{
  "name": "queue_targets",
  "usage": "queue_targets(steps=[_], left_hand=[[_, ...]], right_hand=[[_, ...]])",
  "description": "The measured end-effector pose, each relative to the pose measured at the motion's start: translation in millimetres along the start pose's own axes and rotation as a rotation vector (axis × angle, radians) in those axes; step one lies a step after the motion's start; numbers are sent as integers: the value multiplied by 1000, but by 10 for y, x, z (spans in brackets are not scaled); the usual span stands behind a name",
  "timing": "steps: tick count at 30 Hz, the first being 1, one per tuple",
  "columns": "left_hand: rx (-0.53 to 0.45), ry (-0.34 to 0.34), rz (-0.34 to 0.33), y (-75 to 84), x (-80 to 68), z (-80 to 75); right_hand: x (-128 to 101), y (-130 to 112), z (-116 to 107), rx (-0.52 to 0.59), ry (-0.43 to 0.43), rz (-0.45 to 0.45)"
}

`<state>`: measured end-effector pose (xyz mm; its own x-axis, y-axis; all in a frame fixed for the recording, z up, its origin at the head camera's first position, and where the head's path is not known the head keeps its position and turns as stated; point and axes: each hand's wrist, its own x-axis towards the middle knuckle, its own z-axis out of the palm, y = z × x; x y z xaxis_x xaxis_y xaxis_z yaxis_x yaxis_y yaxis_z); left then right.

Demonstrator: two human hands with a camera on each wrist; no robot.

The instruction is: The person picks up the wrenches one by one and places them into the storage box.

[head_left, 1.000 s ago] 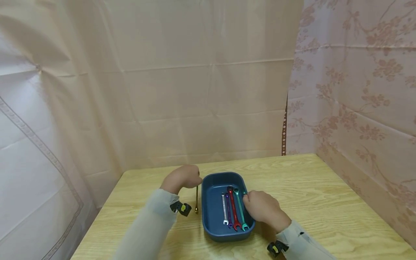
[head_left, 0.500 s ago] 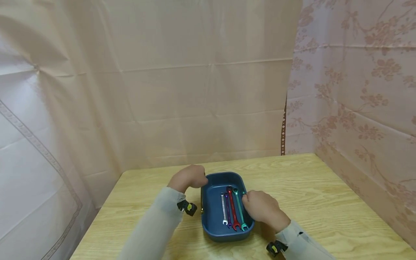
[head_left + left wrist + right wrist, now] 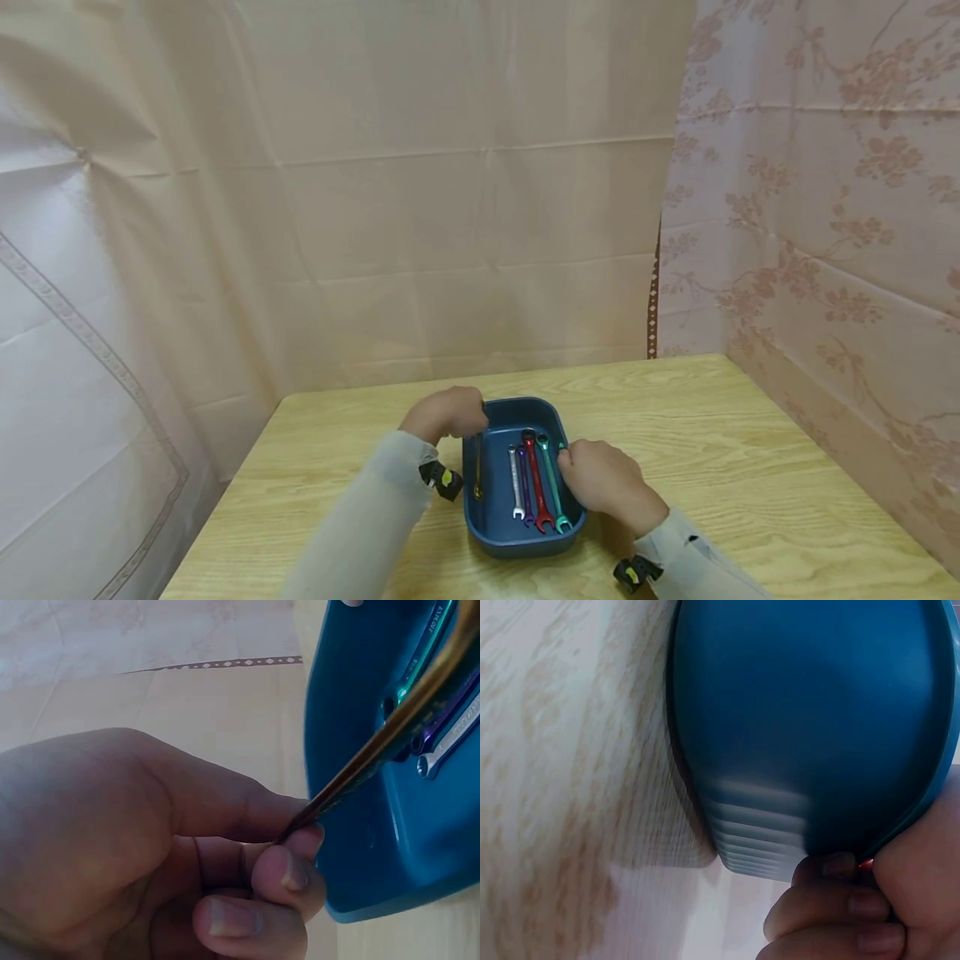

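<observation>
My left hand (image 3: 448,412) pinches one end of a gold wrench (image 3: 478,475) between thumb and fingertips. The wrench's free end hangs over the left side of a blue rectangular bin (image 3: 495,533). In the left wrist view the gold shaft (image 3: 382,742) slants across the bin's wall. On the bin's opposite side, my right hand (image 3: 603,479) grips the rim, with thumb and curled fingers at the edge in the right wrist view. Inside lie a silver wrench (image 3: 517,483), a purple wrench (image 3: 527,492), a red wrench (image 3: 537,479) and a green wrench (image 3: 552,483), roughly side by side.
The bin stands on a light wood-grain table (image 3: 735,467). A beige cloth (image 3: 480,208) hangs behind it, and a pink floral cloth (image 3: 847,208) hangs at the right. Each sleeved wrist carries a small black camera (image 3: 441,480).
My left hand has moved right, carrying the gold wrench from beside the bin to over its left inner side. The right hand stays on the rim, and the other wrenches lie as before.
</observation>
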<state>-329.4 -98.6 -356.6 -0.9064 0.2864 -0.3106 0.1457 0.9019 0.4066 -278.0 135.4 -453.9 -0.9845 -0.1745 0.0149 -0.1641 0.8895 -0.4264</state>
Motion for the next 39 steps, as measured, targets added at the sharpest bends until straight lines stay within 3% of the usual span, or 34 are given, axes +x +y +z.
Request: queue_targets(steps=[17, 21, 29, 39], left_hand=[[128, 36, 27, 106, 114, 197], [161, 22, 17, 105, 177, 251], [108, -53, -46, 81, 310, 345], [231, -77, -10, 152, 349, 414]], right_hand=[[-5, -28, -3, -9, 4, -8], [5, -29, 9, -5, -3, -4], [7, -33, 13, -5, -17, -1], [3, -36, -2, 15, -25, 4]])
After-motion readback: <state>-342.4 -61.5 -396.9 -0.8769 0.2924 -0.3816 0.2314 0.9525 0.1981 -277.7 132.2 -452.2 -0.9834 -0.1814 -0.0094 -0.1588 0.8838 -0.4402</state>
